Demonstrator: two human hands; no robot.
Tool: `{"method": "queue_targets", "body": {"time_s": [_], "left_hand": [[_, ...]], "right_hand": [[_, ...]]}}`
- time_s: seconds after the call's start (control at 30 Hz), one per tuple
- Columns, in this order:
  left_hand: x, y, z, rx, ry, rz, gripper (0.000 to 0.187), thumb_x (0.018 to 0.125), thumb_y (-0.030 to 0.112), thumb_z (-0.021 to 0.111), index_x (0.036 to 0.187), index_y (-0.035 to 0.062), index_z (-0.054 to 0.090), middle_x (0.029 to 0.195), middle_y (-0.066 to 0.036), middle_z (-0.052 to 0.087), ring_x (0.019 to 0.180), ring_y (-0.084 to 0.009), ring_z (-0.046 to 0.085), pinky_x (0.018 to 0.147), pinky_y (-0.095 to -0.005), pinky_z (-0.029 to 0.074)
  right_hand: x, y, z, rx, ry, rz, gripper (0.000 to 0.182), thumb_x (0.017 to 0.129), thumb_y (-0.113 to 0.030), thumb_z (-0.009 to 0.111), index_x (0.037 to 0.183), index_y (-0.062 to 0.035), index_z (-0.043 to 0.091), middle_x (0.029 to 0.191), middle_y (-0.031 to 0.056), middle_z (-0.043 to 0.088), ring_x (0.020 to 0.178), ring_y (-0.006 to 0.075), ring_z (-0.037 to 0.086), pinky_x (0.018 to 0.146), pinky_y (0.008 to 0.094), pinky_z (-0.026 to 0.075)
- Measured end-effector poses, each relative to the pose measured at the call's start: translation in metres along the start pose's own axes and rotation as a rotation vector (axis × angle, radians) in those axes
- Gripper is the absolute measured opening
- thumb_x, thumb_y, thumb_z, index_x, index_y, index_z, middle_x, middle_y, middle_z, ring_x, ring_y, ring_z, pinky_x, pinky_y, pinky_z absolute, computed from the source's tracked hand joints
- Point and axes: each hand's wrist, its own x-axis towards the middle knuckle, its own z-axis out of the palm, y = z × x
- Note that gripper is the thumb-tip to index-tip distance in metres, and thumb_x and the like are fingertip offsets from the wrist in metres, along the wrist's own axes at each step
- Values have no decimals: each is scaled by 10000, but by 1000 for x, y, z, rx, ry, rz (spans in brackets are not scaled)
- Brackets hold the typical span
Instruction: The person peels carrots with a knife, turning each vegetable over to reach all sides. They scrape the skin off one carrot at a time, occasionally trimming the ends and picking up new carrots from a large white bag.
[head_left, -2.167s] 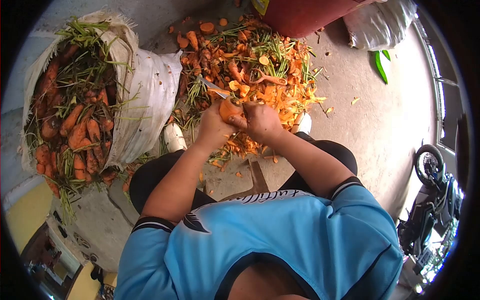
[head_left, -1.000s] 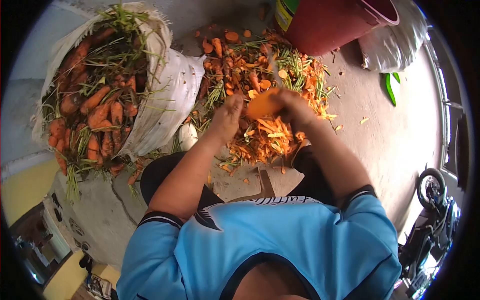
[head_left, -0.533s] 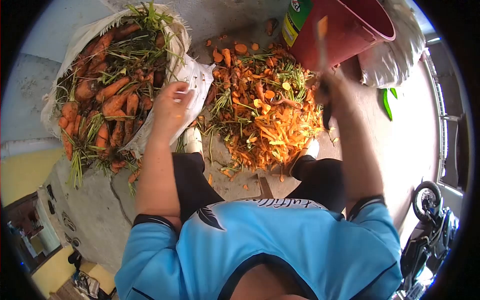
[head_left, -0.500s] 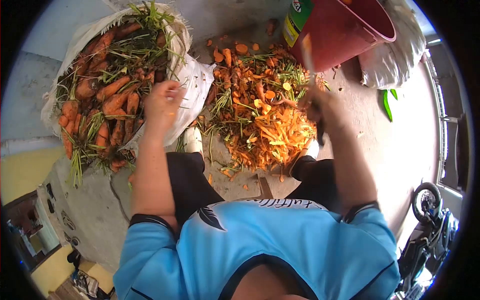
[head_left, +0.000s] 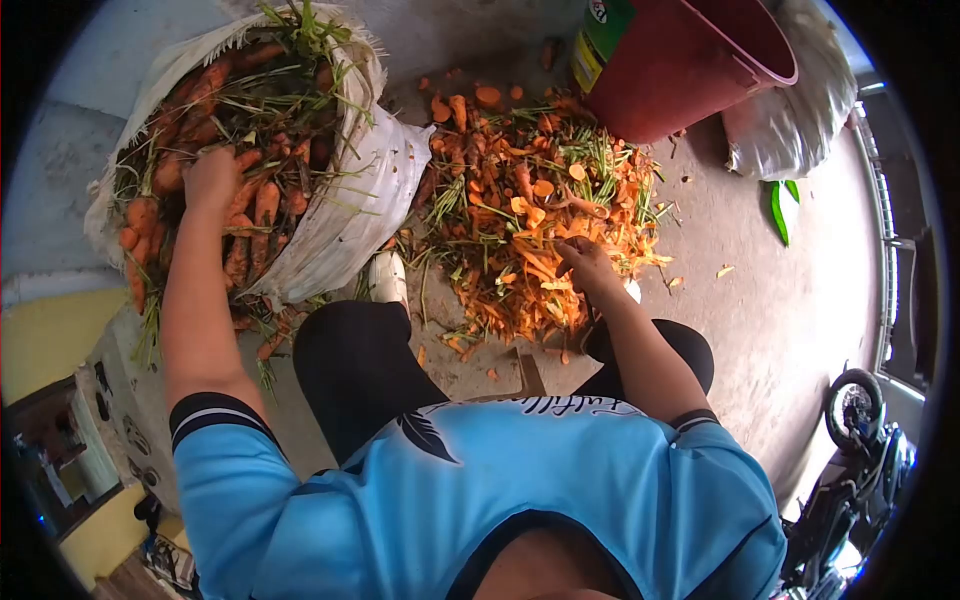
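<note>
The left hand (head_left: 212, 178) closes on a carrot (head_left: 243, 196) in the sack (head_left: 345, 215); pulling it lengthwise avoids snagging stems, while the right hand (head_left: 590, 268), its grip unclear, rests near the peelings (head_left: 520, 240).

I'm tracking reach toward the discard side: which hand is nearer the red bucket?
Right. The right hand rests over the pile of carrot peelings, just below the red bucket. The left hand is far across, in the sack of carrots.
</note>
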Motion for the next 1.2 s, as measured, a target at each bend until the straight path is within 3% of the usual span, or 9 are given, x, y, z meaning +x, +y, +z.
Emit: {"method": "queue_targets", "body": {"time_s": [0.1,0.2,0.4,0.53,0.63,0.77,1.0,1.1,1.2], "left_hand": [[7,-17,8,19,54,131,317,758,46,537,1070,2,516,1096,-174,520,983,-326,512,863,-479,370],[-2,-28,6,153,267,271,298,779,94,545,1058,-8,514,1088,-160,526,970,-332,515,836,-411,400],[-60,32,-58,-120,802,360,319,797,164,578,1040,-31,506,1039,-137,558,939,-271,542,809,-337,425],[-90,100,-65,-1257,665,537,328,794,181,618,1025,-32,521,943,-69,585,855,-109,531,775,-249,422],[-105,152,-16,-1757,313,383,289,784,202,626,980,15,527,945,-47,562,829,-121,522,752,-255,432],[-127,209,84,-2374,-431,-237,299,794,107,584,1052,20,460,1038,-96,500,965,-212,501,817,-367,471],[-157,245,125,-2281,-788,-365,344,797,151,588,1081,53,421,1039,-70,495,961,-191,516,790,-337,486],[-155,248,135,-2267,-813,-337,331,803,154,582,1081,59,431,1034,-68,500,959,-188,518,783,-330,486],[-154,247,143,-2254,-849,-344,296,811,159,574,1062,65,448,1021,-69,509,948,-186,523,768,-326,490]], "right_hand": [[5,7,-2,-16,-20,-31,261,827,-275,521,910,-28,520,602,58,566,372,61,344,348,206,279],[4,8,-5,-27,-18,-32,268,827,-281,520,921,-30,529,596,57,567,373,62,345,350,208,278],[-1,2,-2,-118,17,36,323,846,-337,472,928,-31,540,572,52,554,379,82,357,371,226,302],[0,2,2,-3,-13,91,324,861,-320,444,937,-19,536,549,43,507,401,104,392,386,239,332],[-2,10,5,75,-143,29,313,864,-309,453,972,-27,534,558,34,482,422,101,412,397,235,346],[-9,10,17,104,-358,194,273,858,-327,488,862,-54,496,564,12,443,432,104,419,394,232,347],[-7,8,13,491,-270,-148,522,766,-499,557,891,3,484,533,12,422,400,99,397,345,243,323],[-3,7,13,567,-202,-79,528,772,-498,550,906,10,492,535,18,424,405,101,407,346,245,327],[-14,-9,12,519,-164,3,376,820,-434,522,753,-73,443,507,-13,348,398,98,306,373,239,251]]}}
